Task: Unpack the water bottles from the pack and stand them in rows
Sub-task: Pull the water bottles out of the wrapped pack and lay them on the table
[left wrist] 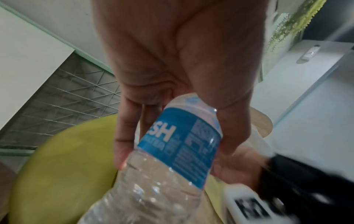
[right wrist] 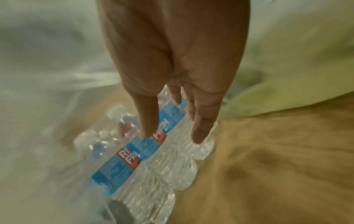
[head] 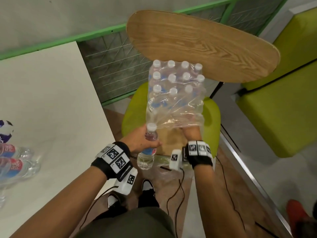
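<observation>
Holding one water bottle (head: 147, 148) clear of the pack (head: 175, 98), your left hand (head: 137, 141) has its fingers and thumb curled round the neck and upper label, cap up, base hanging over the near edge of the chair seat (head: 212, 117). Your right hand (head: 190, 133) is reaching under the loose wrap (head: 181, 115) at the pack's near end; the right wrist view shows its fingers (right wrist: 147, 121) straight and extended down onto the labelled bottles inside (right wrist: 122, 166), touching but not yet wrapped round any.

Expect that full bottle to feel weighty for its size, and the thin ribbed wall will likely dent if you squeeze hard, so I'd grip firmly at the label band or the shoulder, where it's stiffer. The clear plastic may be slick, too.

The pack itself stands on the seat, tight against the wooden chair back (head: 202, 43), with eleven white caps showing. That torn film is soft and clingy, and it looks the likeliest thing to snag your fingers or drag a neighbouring bottle over.

To your left is the white tabletop (head: 51, 93), with a few bottles (head: 18, 162) lying near its near-left edge, and something white and purple (head: 6, 129) just beyond them. Mind the table's near-right corner on the way across, and the cables (head: 178, 194) trailing from your wrists.
</observation>
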### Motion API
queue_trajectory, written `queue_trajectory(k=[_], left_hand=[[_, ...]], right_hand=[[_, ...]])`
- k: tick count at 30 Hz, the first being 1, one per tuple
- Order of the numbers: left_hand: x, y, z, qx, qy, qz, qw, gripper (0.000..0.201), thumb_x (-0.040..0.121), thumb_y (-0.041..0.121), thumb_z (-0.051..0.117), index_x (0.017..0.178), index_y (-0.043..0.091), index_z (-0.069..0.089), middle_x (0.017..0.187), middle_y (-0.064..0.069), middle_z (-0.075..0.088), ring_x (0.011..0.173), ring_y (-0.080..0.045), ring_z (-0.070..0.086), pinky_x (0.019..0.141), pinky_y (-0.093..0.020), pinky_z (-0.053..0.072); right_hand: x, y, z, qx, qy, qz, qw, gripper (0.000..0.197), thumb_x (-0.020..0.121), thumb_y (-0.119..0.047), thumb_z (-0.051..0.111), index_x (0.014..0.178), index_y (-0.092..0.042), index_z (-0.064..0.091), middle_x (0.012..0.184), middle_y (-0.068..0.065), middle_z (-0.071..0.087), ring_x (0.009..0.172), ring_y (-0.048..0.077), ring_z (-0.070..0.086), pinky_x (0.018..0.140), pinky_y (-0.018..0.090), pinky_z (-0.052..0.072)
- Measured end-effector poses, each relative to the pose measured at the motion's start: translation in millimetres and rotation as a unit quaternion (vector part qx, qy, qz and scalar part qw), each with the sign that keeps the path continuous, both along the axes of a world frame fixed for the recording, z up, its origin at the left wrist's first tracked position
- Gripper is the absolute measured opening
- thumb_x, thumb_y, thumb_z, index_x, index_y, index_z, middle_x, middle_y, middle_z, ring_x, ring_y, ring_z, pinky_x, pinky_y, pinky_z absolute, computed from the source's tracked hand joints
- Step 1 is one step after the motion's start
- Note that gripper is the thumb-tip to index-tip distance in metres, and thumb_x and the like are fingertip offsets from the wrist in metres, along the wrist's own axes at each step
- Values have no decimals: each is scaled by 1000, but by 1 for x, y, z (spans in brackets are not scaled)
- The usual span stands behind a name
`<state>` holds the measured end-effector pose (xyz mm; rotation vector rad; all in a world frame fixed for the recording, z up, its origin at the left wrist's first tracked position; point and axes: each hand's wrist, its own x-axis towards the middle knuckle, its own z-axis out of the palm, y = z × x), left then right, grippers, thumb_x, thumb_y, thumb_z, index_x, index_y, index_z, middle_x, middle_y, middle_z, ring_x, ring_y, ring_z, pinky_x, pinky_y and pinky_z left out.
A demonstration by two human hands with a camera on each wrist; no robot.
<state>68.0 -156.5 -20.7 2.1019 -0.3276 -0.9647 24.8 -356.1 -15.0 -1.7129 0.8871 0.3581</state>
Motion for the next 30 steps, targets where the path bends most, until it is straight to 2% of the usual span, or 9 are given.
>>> queue_trajectory(k=[6,11,15,17,19,24,26,28,30], left_hand=[[0,0,-7,56,-25,-33,998,61,51,70,65,94,28,55,89,6,68,87,-15,65,85,-40,53],[1,-2,2,26,-7,-34,999,55,62,51,75,104,32,46,89,11,65,88,-13,64,84,-31,51],[1,-2,1,12,-11,-38,999,67,66,42,78,120,31,40,94,7,64,91,-16,64,87,-33,51],[0,0,1,15,-18,-44,999,71,65,43,78,122,31,38,96,5,63,92,-18,64,89,-36,51],[-1,4,2,20,-21,-44,999,76,64,44,78,126,33,36,101,4,65,93,-16,64,90,-38,51],[-10,40,18,30,-16,-1,999,91,72,31,78,143,25,21,114,9,54,102,-9,53,88,-21,38],[-15,68,19,47,-17,29,998,77,72,32,78,135,25,33,110,6,55,100,-12,53,85,-20,37],[-23,101,20,59,-30,70,995,50,71,35,78,109,26,47,99,5,60,91,-14,57,76,-22,39],[-31,138,22,66,-45,124,989,40,69,36,79,95,21,53,93,1,64,85,-17,60,70,-25,42]], right_hand=[[12,7,3,-177,72,123,974,24,90,-19,49,106,-14,66,119,12,65,107,27,63,87,29,49],[-12,5,-4,-246,84,168,951,31,94,-21,43,116,-9,62,119,15,63,108,29,60,89,33,48],[-22,9,-21,-132,17,66,989,32,94,-16,48,119,0,58,119,21,62,103,28,60,86,34,50],[-25,14,-22,-109,-22,6,994,29,89,-27,59,109,-7,67,100,12,70,85,20,62,70,28,48],[-40,24,-17,-64,-58,-7,996,26,82,-26,69,101,-10,62,88,0,69,77,12,64,73,30,53],[-80,57,-9,23,-2,139,990,41,76,-8,74,110,-14,52,102,5,70,92,17,66,84,36,53],[-81,74,-7,38,13,210,977,41,74,-6,74,109,-16,53,100,1,70,93,14,66,88,34,53],[-78,97,-3,69,0,270,960,39,76,-2,71,107,-16,53,93,-10,67,84,-3,63,76,10,50],[-68,128,5,75,-22,312,947,40,76,1,70,110,-12,53,89,-16,62,77,-11,56,63,0,41]])
